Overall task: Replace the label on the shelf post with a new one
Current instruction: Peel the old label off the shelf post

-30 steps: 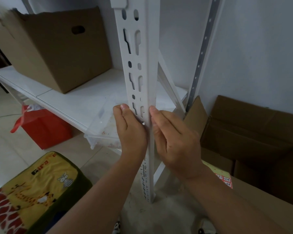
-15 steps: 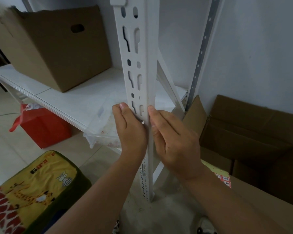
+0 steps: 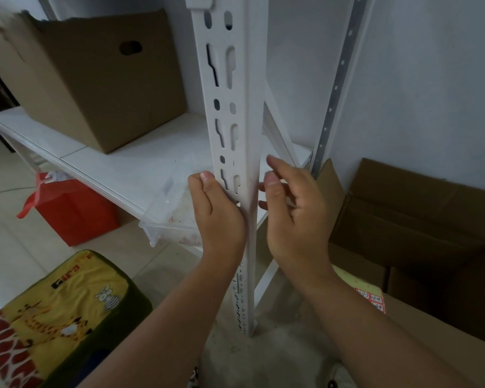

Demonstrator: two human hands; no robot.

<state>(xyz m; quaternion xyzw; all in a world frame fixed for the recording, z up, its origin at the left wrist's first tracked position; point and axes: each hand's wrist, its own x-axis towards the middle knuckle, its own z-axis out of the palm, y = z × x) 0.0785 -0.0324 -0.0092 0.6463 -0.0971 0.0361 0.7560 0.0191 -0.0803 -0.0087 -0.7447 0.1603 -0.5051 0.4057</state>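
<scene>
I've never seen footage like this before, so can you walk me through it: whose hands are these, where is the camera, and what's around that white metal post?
There is no machine here. A person wears one camera on the head, looking forward and down at two bare hands. The left hand presses against the slotted white metal shelf post; I cannot make out a label under it. The right hand sits just right of the post, fingers loosely spread, holding nothing I can see. On the white shelf board stands a brown cardboard box with a handle hole, and a clear plastic container overhangs its edge. On the floor are a red bag, a yellow animal-print cushion and open cardboard boxes.
</scene>
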